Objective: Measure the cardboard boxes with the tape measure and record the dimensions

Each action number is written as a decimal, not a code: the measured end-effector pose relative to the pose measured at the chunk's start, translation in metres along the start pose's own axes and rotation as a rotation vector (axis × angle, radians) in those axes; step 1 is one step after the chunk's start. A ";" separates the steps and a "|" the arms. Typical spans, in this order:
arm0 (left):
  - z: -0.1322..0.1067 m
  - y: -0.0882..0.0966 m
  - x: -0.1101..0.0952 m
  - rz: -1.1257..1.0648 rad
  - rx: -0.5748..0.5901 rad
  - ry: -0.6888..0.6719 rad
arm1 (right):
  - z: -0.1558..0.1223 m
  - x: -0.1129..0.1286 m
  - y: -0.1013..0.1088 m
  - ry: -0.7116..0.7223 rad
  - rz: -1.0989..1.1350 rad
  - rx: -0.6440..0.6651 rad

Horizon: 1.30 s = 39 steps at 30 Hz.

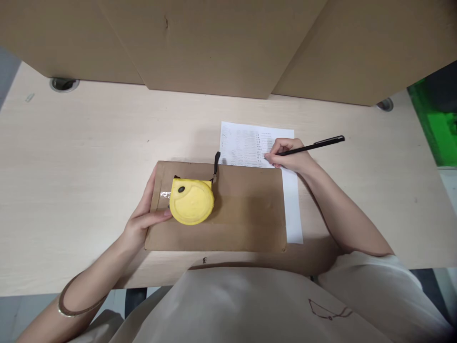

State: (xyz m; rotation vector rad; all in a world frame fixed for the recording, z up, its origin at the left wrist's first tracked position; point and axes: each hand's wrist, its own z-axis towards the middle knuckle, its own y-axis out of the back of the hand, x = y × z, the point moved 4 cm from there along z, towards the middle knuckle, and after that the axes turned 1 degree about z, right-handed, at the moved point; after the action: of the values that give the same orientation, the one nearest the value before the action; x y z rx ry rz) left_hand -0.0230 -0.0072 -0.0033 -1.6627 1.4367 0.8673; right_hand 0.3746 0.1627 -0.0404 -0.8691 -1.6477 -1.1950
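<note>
My right hand (291,153) pinches a black pen (314,145), its tip down on a white sheet of paper (243,143) with printed and handwritten lines. A brown cardboard box (246,205) covers much of that sheet. At the box's left end, my left hand (143,216) grips its side, the thumb on top and the other fingers hidden behind the edge. Lying on the box is a yellow tape measure (193,202) with a black button and a black wrist strap (216,164). The left thumb tip reaches the tape measure's lower left edge.
Tall cardboard panels (210,47) stand along the back of the pale wooden table (89,166). Two cable holes, a left one (64,85) and a right one (385,104), lie by the panels. A green object (441,138) shows beyond the table's right edge.
</note>
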 end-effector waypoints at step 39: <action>0.007 0.009 0.013 -0.060 0.013 -0.078 | -0.001 -0.007 0.010 0.025 -0.043 -0.020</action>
State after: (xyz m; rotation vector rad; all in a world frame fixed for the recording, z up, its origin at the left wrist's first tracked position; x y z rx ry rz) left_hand -0.0299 -0.0075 -0.0191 -1.6356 1.3303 0.8782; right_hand 0.3863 0.1638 -0.0436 -0.8314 -1.6442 -1.2488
